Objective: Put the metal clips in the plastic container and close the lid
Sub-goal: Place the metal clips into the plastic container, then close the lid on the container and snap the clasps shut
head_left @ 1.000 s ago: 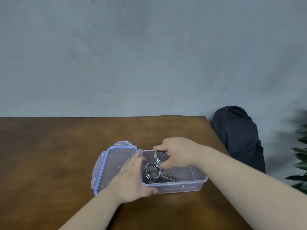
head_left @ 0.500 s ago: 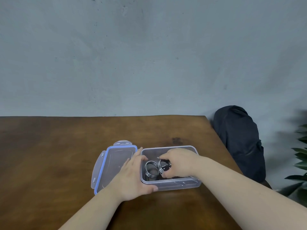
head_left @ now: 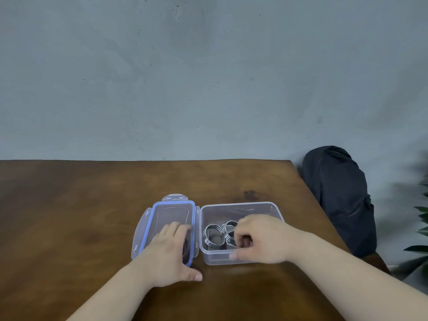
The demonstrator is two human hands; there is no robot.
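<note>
A clear plastic container [head_left: 240, 208] stands open on the brown table. Two coiled metal clips [head_left: 214, 237] stand side by side inside it. My right hand [head_left: 264, 239] reaches over the container's front right corner, with its fingers curled against the right-hand clip [head_left: 229, 227] and its thumb at the front wall. Whether the fingers still grip that clip is hidden. The blue-rimmed lid [head_left: 171, 212] lies upside down just left of the container. My left hand [head_left: 171, 253] lies flat on the lid with its fingers spread and its thumb on the table.
The wooden table [head_left: 81, 216] ends at a right edge close beside the container. Past that edge sit a dark bag [head_left: 338, 195] and plant leaves [head_left: 420, 228]. A grey wall rises behind the table.
My right hand lowered the second clip into the container beside the first. My left hand slid from the container's left wall onto the lid. The container shifted slightly right.
</note>
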